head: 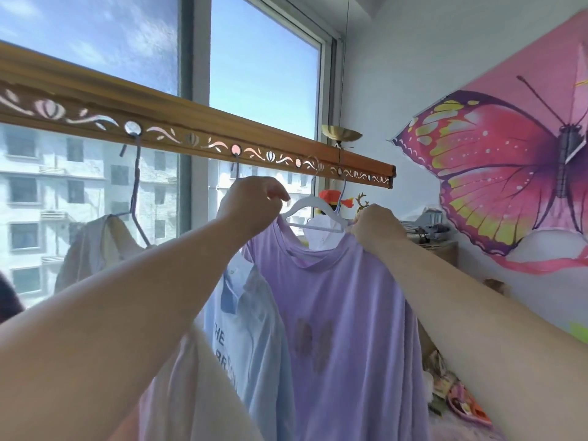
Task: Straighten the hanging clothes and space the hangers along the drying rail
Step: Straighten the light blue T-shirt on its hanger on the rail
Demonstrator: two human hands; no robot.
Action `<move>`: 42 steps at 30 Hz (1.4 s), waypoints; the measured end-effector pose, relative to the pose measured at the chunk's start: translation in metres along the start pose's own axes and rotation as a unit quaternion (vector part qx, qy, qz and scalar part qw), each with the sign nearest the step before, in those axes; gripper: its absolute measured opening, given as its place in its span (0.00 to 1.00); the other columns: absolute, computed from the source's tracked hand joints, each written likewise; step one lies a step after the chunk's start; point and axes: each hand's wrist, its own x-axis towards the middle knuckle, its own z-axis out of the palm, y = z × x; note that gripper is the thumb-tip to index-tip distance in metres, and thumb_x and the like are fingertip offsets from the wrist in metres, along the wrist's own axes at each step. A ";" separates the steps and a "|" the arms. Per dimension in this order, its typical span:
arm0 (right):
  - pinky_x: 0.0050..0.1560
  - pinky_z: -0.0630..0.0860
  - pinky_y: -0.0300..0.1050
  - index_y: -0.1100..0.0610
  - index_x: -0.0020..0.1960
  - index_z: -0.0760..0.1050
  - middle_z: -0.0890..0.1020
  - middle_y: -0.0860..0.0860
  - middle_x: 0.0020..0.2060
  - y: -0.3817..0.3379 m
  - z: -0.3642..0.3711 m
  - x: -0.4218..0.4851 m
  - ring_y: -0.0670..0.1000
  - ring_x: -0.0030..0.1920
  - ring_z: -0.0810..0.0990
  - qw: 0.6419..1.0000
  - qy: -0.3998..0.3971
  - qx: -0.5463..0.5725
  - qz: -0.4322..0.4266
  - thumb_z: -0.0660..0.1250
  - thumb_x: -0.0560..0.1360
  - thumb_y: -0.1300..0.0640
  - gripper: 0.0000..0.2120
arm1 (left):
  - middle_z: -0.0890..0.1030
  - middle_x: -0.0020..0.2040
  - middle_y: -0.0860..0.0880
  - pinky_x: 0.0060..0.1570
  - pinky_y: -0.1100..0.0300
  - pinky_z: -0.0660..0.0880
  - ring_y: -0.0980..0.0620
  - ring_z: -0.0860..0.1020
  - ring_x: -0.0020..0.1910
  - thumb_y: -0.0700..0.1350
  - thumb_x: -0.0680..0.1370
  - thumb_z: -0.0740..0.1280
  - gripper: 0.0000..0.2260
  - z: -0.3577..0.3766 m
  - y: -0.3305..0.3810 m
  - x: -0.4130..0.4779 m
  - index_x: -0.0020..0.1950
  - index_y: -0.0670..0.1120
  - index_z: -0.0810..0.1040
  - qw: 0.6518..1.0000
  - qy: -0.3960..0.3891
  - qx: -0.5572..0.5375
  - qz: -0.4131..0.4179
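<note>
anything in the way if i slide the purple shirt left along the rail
Yes: the light blue shirt hangs right beside the purple shirt on its left, overlapping its edge, hooked into the rail next along. The left hand and right hand grip the purple shirt's shoulders, nothing between.

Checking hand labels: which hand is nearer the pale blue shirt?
Left. The left hand grips the lilac top at one shoulder, above the pale blue shirt; the right hand holds the far shoulder.
</note>
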 end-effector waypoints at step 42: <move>0.40 0.82 0.48 0.63 0.46 0.79 0.82 0.59 0.42 -0.052 -0.018 -0.061 0.57 0.41 0.83 0.932 -0.342 0.086 -0.083 0.78 0.64 0.67 0.12 | 0.73 0.68 0.46 0.52 0.61 0.69 0.46 0.74 0.63 0.41 0.82 0.56 0.17 -0.011 -0.078 -0.015 0.69 0.50 0.71 0.959 -0.219 0.110 -0.143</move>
